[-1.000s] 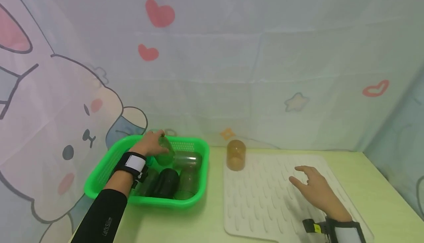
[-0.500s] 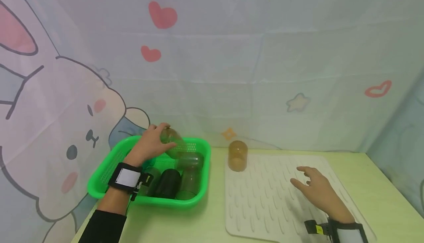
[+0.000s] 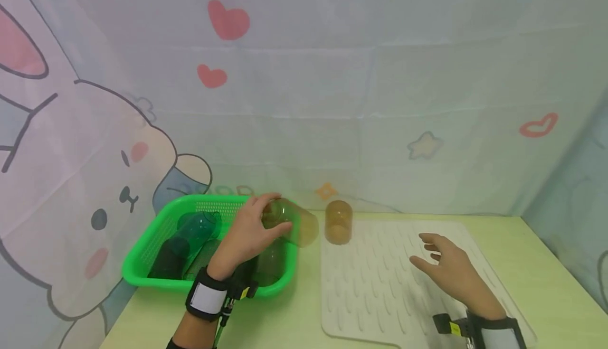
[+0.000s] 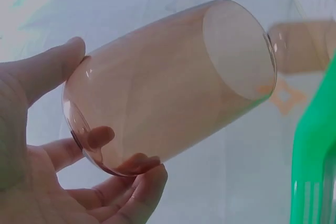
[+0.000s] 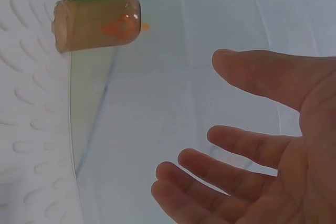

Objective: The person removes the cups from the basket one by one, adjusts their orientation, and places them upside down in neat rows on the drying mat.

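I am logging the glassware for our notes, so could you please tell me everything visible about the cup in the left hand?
The cup is a translucent, brownish-amber tumbler with smooth walls and looks empty. It lies tilted on its side in the air over the right rim of the green basket. The left hand grips it, thumb on one side and fingers curled round the other.

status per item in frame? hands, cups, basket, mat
left hand: grips the amber cup, over the basket's right end
amber cup: lifted, tilted on its side, mouth to the right
right hand: open, empty, above the mat
second amber cup: mouth down on the mat's far left corner
green basket: on the table, holds several cups lying on their sides
white mat: flat on the table
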The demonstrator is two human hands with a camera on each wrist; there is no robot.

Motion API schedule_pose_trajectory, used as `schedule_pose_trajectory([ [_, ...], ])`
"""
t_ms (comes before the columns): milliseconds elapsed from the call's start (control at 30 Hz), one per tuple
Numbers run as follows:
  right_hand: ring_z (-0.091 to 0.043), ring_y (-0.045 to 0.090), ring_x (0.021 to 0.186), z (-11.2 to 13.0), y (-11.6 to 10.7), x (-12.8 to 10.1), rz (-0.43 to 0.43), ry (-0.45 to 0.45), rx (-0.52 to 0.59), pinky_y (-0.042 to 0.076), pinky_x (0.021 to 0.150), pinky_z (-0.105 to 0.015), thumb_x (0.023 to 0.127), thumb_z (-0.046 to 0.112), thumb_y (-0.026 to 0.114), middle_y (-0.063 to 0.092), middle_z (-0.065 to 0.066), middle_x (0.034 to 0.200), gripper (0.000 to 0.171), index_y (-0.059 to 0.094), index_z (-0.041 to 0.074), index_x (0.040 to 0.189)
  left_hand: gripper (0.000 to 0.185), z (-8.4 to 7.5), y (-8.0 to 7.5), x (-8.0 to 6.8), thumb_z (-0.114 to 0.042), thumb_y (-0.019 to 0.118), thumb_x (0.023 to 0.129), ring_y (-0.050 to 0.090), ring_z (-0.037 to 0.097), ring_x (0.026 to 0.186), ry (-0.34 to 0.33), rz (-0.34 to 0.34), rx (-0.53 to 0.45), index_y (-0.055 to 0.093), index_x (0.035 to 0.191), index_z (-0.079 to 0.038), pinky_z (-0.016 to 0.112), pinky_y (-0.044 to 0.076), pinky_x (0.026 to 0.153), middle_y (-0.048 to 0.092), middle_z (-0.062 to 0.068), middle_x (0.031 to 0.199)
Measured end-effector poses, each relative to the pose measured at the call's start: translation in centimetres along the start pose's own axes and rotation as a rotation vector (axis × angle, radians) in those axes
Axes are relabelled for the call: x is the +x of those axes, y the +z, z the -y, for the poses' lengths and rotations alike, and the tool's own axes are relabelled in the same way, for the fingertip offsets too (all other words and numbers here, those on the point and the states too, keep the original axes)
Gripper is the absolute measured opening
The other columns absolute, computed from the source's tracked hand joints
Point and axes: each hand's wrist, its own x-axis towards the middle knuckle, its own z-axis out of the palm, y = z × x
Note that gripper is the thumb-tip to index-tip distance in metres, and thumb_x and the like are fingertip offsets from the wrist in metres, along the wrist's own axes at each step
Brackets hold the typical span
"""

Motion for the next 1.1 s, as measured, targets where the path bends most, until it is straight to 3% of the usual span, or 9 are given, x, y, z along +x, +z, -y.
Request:
schedule_pose_trajectory([
  [133,-0.045,0.052,0.112,0.5,-0.1,-0.1,-0.006,-0.012,0.018,0.049,0.086,-0.048,0.089,0.038,0.065,0.047,-0.029,0.130,0.067,0.042,-0.004,0.135,0.062,-0.8,1.8,-0.3,-0.040,0.070,0.085,0.047,0.022,0.086,-0.016,-0.018,-0.040,0.048,0.137,-0.015,0.038,0.043,0.071,0.051,0.009,0.109],
  [367,-0.046,0.052,0.111,0.9,0.0,-0.5,-0.001,-0.021,0.046,0.050,0.085,-0.046,0.087,0.033,0.069,0.045,-0.029,0.131,0.067,0.042,-0.004,0.135,0.061,-1.7,5.1,-0.7,-0.041,0.071,0.084,0.051,0.025,0.107,0.007,-0.004,-0.197,0.049,0.135,-0.014,0.041,0.046,0.086,0.051,0.010,0.121],
  [600,-0.047,0.048,0.115,1.4,0.3,-0.7,0.017,-0.045,0.083,0.050,0.085,-0.045,0.083,0.025,0.074,0.043,-0.028,0.132,0.069,0.041,-0.005,0.136,0.057,-2.0,7.7,-0.9,-0.037,0.071,0.084,0.052,0.021,0.105,0.006,0.010,-0.313,0.052,0.131,-0.009,0.037,0.047,0.085,0.053,0.008,0.117],
  [900,-0.045,0.047,0.117,2.7,1.3,-0.8,0.052,-0.085,0.059,0.045,0.089,-0.052,0.079,0.026,0.077,0.041,-0.021,0.137,0.075,0.039,0.000,0.139,0.053,-2.2,10.2,-0.7,-0.036,0.068,0.084,0.049,0.019,0.103,-0.005,0.055,-0.297,0.053,0.127,-0.009,0.039,0.045,0.083,0.052,0.006,0.114],
  [1100,-0.041,0.047,0.118,3.7,2.4,-0.7,-0.003,-0.149,0.027,0.043,0.089,-0.054,0.077,0.025,0.080,0.045,-0.018,0.135,0.075,0.042,0.001,0.137,0.049,-2.5,11.1,-0.7,-0.031,0.070,0.082,0.051,0.022,0.102,0.015,0.063,-0.276,0.056,0.125,-0.011,0.038,0.044,0.083,0.055,0.005,0.111],
])
